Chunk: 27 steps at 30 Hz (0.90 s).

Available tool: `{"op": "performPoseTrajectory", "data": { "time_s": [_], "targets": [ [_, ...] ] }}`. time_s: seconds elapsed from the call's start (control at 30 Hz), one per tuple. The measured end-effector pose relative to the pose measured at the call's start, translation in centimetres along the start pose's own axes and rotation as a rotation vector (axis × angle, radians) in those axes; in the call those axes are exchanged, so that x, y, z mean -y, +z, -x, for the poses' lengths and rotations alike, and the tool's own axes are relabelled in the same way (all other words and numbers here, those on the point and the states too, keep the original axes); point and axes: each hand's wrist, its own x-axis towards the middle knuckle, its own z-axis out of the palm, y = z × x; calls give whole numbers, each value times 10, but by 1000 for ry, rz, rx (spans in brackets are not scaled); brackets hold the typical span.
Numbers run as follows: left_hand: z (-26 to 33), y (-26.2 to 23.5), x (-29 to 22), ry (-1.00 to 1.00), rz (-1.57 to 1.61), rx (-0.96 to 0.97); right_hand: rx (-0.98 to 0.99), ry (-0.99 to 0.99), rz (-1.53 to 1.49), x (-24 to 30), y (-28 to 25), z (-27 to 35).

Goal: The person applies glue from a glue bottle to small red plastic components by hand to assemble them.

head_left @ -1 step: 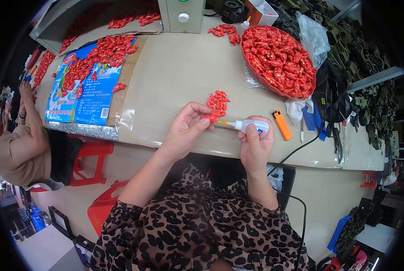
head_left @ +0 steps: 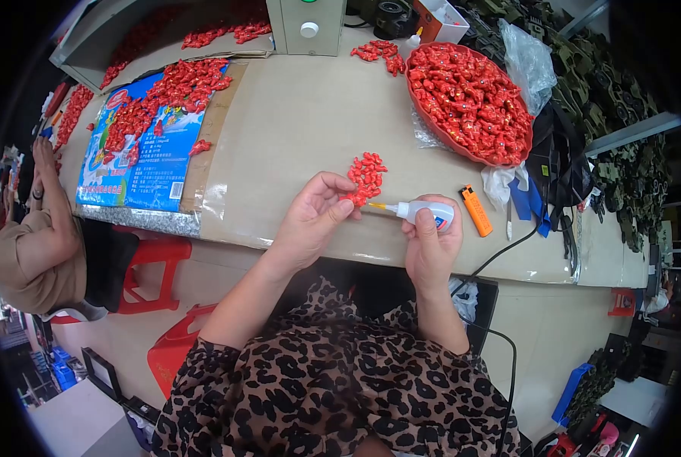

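My left hand point(head_left: 315, 215) is closed, pinching a small red figure point(head_left: 357, 199) between thumb and fingers. Just beyond it lies a small cluster of similar red pieces point(head_left: 369, 169) on the table. A white glue bottle point(head_left: 407, 210) with a thin yellowish nozzle is gripped in my right hand point(head_left: 433, 247). The bottle lies nearly level, its tip pointing left and reaching the held figure; whether the tip touches it I cannot tell. To the right of that hand rests an orange utility knife point(head_left: 476, 211).
A red bowl point(head_left: 412, 95) heaped with red figures stands at the back right. More figures lie on a blue printed cardboard sheet point(head_left: 154, 183) at the left. Beyond is a grey box with a white knob point(head_left: 308, 30). A black cable point(head_left: 500, 250) crosses the table edge. Another person point(head_left: 39, 251) sits at far left.
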Motion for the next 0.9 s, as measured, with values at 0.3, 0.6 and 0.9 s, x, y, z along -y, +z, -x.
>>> {"op": "performPoseTrajectory", "data": {
  "time_s": [0.3, 0.6, 0.9],
  "targets": [
    [-1, 1, -1, -4, -9, -6, -2, -6, 10, 0, -1, 0],
    [-1, 4, -1, 30, -16, -7, -11, -3, 36, -1, 0, 1],
    [0, -4, 0, 7, 111, 4, -18, 123, -161, 15, -3, -10]
  ]
}}
